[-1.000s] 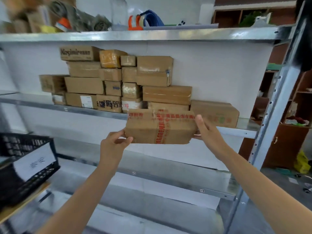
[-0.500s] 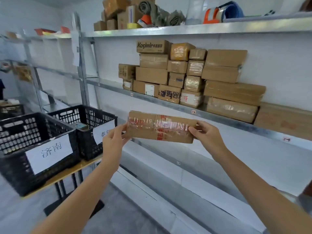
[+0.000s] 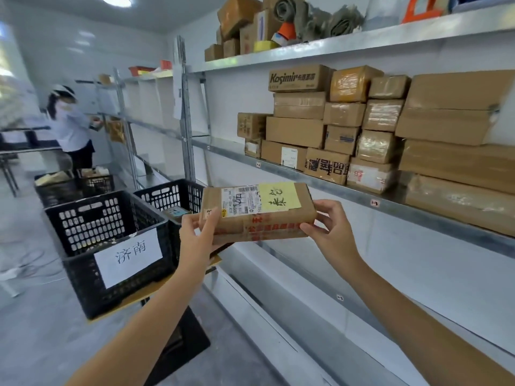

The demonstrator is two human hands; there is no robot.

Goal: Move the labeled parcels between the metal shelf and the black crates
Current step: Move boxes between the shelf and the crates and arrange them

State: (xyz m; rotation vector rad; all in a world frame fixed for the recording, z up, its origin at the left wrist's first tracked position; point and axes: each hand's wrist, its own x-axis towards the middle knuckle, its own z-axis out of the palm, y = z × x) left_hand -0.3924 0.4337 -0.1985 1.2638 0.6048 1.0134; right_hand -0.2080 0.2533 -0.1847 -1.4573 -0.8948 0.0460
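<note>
Parcel [image 3: 257, 211] now sits label-up between my hands, left hand [image 3: 196, 234] and right hand [image 3: 330, 228] clamped on its ends; a second ago its taped side faced me. Held above the black crates [image 3: 111, 240], its yellow label [image 3: 278, 196] tells me which crate.

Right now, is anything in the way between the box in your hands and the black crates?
Nothing visible. Both hands, left and right, hold the box in open air, just right of the two crates, whose tops are open.
</note>
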